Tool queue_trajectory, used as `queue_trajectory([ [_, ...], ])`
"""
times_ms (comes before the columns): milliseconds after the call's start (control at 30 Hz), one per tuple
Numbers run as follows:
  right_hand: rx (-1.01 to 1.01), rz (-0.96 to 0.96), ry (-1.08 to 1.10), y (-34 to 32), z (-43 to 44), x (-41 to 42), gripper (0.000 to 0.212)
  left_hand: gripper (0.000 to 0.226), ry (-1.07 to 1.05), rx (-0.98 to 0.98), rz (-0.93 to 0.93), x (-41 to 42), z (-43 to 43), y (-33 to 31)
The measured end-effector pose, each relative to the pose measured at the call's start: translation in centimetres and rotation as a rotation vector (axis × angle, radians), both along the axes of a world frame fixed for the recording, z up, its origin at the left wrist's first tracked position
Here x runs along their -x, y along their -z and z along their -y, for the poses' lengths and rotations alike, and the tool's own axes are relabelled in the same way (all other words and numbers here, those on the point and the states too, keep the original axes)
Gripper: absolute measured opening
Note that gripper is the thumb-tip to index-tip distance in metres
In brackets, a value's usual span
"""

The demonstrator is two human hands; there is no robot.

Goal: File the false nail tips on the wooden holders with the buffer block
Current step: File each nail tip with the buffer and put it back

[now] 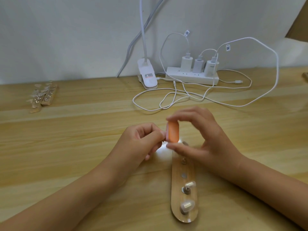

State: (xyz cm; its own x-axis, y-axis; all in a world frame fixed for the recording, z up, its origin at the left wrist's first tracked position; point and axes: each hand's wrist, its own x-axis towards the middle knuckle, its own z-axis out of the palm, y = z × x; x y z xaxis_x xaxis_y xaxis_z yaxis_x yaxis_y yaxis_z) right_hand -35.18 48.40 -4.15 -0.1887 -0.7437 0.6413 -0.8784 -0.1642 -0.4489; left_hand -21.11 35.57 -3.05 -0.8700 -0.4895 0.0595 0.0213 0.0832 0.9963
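Observation:
My right hand pinches an orange buffer block upright between forefinger and thumb, above the far end of a wooden holder. My left hand has its fingers curled and pinches something small against the block's left side; what it holds is mostly hidden. The holder lies lengthwise toward me. Two clear nail tips stand on pegs at its near end, with a bare metal disc and another peg farther up.
Two more wooden holders with several clear nail tips lie at the far left of the wooden table. A white clip lamp, a power strip with three chargers and looping white cables sit at the back by the wall.

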Motion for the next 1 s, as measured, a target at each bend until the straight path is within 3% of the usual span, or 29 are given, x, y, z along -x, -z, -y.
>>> queue_trajectory([
  [67,0.005,0.083,0.019,-0.16,0.08,0.15,0.045,0.018,0.006,0.0,0.007,0.01,0.01,-0.01],
  [200,-0.002,-0.004,-0.029,0.02,-0.04,-0.01,0.046,0.017,0.009,0.003,0.002,0.0,-0.04,-0.02],
  [433,-0.007,0.123,-0.028,0.0,0.06,-0.13,0.043,0.019,0.025,-0.003,-0.018,0.13,0.08,0.23],
  [533,-0.022,0.269,0.007,-0.3,0.19,-0.03,0.042,0.014,0.044,0.009,-0.05,0.09,0.16,0.45],
  [667,-0.01,0.097,-0.07,-0.29,0.02,-0.35,0.045,0.015,0.06,0.038,-0.06,-0.01,0.11,0.43],
  [800,-0.065,0.314,-0.028,-0.16,0.15,0.23,0.046,0.017,0.041,0.028,-0.036,0.04,0.21,0.42],
  [933,-0.026,0.158,-0.06,-0.09,0.11,0.04,0.045,0.017,0.059,0.038,-0.046,0.07,0.12,0.45],
  [1000,-0.032,0.299,-0.028,-0.05,0.27,0.26,0.045,0.015,0.064,0.033,-0.047,0.07,0.25,0.65],
])
